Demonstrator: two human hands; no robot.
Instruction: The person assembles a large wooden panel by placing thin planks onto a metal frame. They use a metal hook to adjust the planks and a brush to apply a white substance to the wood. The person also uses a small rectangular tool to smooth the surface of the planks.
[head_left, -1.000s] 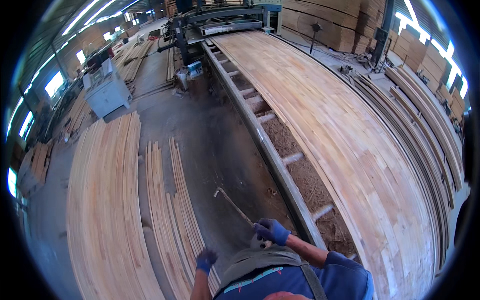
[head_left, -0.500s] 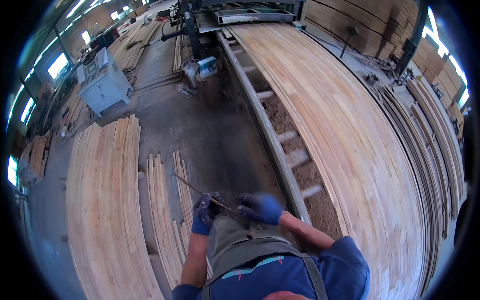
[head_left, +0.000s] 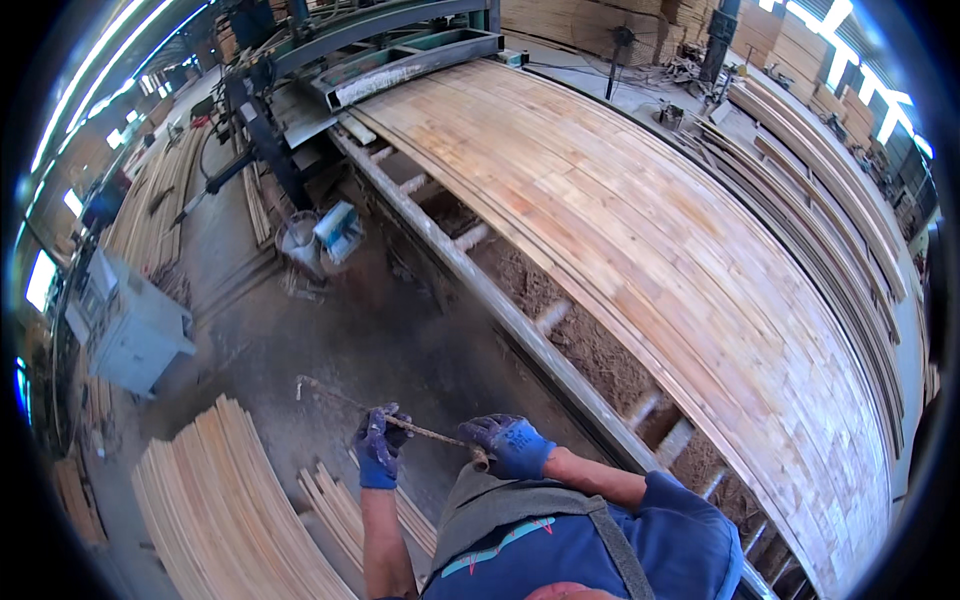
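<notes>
In front of my waist I hold a thin, brownish rod (head_left: 432,433) with a short bent tip at its far left end and a thicker knob at its near end. My left hand (head_left: 380,446), in a blue and dark glove, is closed round the rod's middle. My right hand (head_left: 512,446), gloved alike, is closed at the knobbed end, its fingertips partly hidden. To my right a wide panel of joined wooden strips (head_left: 640,230) lies on a roller bed with a metal side rail (head_left: 500,300).
Stacked wooden strips (head_left: 235,510) lie on the floor at left, with narrower strips (head_left: 340,510) beside them. A grey cabinet (head_left: 135,330), a bucket (head_left: 300,240) and a blue-white box (head_left: 338,230) stand farther off. A machine frame (head_left: 420,65) spans the panel's far end.
My view has swung to the right. The right hand, blurred before, is now sharp at the rod's knobbed end. The rod stays in my left hand, and its bent tip now shows.
</notes>
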